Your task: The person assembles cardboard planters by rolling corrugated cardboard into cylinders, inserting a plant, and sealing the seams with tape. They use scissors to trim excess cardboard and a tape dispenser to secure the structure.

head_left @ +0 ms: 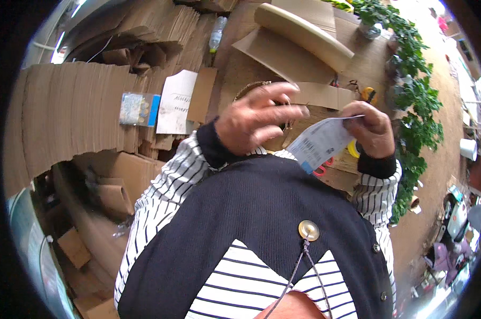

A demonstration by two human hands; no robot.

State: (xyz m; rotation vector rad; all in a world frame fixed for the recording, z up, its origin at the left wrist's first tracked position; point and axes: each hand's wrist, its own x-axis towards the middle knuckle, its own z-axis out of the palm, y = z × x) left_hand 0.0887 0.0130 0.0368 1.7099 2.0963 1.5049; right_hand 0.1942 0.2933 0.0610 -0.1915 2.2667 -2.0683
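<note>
**Label held up in the right hand, left hand free beside it**

A white printed label (pixel 321 142) with a blue corner is pinched at its upper edge between thumb and fingertips of the right hand (pixel 372 130). The label is held in the air, tilted, above the chest of the dark cardigan (pixel 262 212) and in front of the brown work surface (pixel 251 69). The left hand (pixel 257 121) is raised just to the left of the label, its fingers loosely spread and curled, with nothing gripped in them; whether a fingertip touches the label's left edge cannot be told.

As a judgement from this one view, the label has been picked up and is being looked at or readied, and it has not yet been stuck to or laid on anything. No box is seen placed directly under the label to receive it.

Beyond the label, a flattened cardboard sheet (pixel 283 50) with a rolled cardboard piece (pixel 304 34) on it is seen. Far to the left of the label, a stack of flat cartons (pixel 65 111) is piled, with a small clear packet (pixel 138 109) and a white printed sheet (pixel 175 101) lying on it. Scissors with red handles (pixel 322 168) are partly hidden just below the label. To the right of the label, a row of green plants (pixel 416 95) runs along the surface's edge.
</note>
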